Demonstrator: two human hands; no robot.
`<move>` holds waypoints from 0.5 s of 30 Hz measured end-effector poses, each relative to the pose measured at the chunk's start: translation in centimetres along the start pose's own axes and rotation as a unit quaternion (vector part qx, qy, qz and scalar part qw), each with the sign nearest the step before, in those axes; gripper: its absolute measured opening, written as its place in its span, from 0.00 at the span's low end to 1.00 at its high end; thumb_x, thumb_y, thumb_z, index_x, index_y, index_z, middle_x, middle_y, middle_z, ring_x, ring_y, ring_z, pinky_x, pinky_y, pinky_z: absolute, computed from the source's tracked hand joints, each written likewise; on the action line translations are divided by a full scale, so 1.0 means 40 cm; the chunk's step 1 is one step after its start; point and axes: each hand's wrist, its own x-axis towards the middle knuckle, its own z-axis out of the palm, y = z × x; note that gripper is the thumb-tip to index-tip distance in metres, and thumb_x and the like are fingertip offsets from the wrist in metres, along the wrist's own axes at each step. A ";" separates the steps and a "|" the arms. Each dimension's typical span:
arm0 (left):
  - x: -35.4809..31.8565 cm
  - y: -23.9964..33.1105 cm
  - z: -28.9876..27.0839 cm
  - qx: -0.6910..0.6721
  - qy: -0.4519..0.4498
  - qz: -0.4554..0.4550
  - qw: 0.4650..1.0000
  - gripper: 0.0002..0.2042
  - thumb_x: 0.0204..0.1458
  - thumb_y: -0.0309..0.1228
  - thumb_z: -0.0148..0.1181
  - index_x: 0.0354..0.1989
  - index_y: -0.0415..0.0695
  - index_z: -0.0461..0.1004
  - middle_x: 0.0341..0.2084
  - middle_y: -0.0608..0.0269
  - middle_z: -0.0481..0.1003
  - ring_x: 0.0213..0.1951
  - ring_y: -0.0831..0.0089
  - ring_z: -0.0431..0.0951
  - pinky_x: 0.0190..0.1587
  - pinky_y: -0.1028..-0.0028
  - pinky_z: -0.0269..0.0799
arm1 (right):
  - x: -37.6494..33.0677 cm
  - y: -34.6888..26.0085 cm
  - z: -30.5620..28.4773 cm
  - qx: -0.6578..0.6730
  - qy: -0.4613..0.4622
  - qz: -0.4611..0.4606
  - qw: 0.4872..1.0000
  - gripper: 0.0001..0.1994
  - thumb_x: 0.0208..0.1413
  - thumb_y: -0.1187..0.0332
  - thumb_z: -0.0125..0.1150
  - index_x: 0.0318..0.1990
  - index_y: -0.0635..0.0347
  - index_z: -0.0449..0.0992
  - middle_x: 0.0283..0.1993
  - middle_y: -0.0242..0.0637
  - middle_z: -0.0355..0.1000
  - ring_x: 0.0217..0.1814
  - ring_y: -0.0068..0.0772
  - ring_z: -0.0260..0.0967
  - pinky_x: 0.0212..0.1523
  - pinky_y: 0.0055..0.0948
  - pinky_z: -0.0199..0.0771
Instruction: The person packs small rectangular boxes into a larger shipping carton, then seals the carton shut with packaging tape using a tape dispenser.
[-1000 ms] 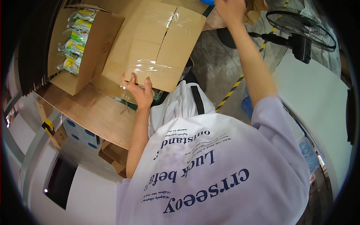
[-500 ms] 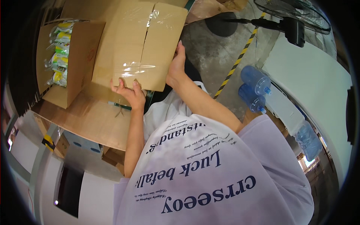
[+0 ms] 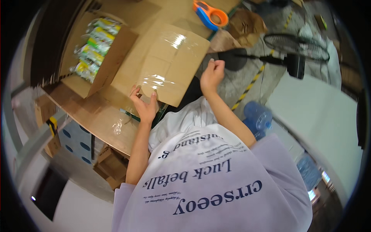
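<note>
A brown cardboard box (image 3: 170, 65) with clear tape across its top lies on the table in front of me. My left hand (image 3: 145, 106) is at its near edge, thumb and fingers bent against the cardboard. Off the box's right side, apart from it, my right hand (image 3: 212, 77) hangs in the air with its fingers curled in; nothing shows in them. An orange and blue tape dispenser (image 3: 210, 15) lies beyond the box. To the left stands an open carton (image 3: 112, 62) holding several green, yellow and white packets (image 3: 98, 48).
Crumpled brown paper (image 3: 247, 27) lies at the table's far right corner. A black fan (image 3: 295, 50) and blue water bottles (image 3: 257, 116) stand to the right, beside a white table (image 3: 317, 112). Cardboard pieces (image 3: 112, 164) sit below the table's near edge.
My right hand has left the box's side, moved right and curled closed. The left hand stays at the near edge. The view has shifted, bringing the tape dispenser into sight.
</note>
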 end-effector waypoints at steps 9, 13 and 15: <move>0.069 0.032 0.060 -0.514 0.178 -0.364 0.756 0.26 0.69 0.49 0.30 0.64 0.44 0.59 0.61 0.63 0.66 0.62 0.67 0.63 0.62 0.65 0.60 | -0.144 -0.186 0.188 -0.169 -0.445 -0.661 0.580 0.29 0.60 0.51 0.51 0.64 0.58 0.65 0.71 0.45 0.56 0.76 0.42 0.46 0.74 0.56 0.39; 0.001 0.017 0.129 -0.556 0.157 -0.402 0.711 0.25 0.68 0.52 0.31 0.58 0.46 0.64 0.57 0.59 0.68 0.60 0.65 0.66 0.65 0.63 0.58 | -0.129 -0.196 0.195 -0.236 -0.449 -0.654 0.561 0.34 0.59 0.44 0.48 0.67 0.58 0.63 0.73 0.44 0.53 0.78 0.42 0.43 0.74 0.57 0.32; -0.002 0.080 0.140 -0.608 0.187 -0.415 0.650 0.24 0.68 0.51 0.31 0.58 0.47 0.66 0.55 0.59 0.70 0.57 0.66 0.68 0.64 0.65 0.60 | -0.142 -0.185 0.196 -0.208 -0.457 -0.661 0.557 0.32 0.59 0.48 0.51 0.65 0.58 0.64 0.71 0.45 0.56 0.76 0.43 0.46 0.74 0.56 0.36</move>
